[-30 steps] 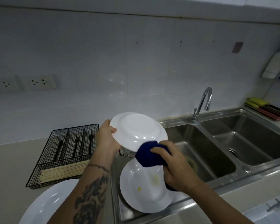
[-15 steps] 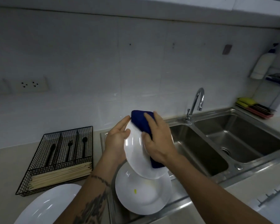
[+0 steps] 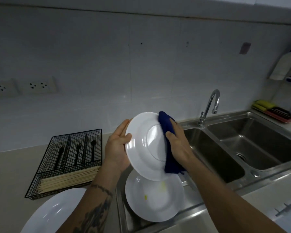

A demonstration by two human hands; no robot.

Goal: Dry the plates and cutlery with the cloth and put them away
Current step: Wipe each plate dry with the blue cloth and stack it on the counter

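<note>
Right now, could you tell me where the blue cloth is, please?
In the head view, the blue cloth is centre frame, pressed by the right hand against the right edge of the held plate, left of the tap.

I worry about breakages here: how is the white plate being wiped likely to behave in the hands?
The plate looks glossy, with highlights, so probably slick if damp. It looks rigid and likely ceramic, so a drop onto the steel sink could chip it. The left hand holds only its rim while the right hand presses the blue cloth on, so it may pivot.
</note>
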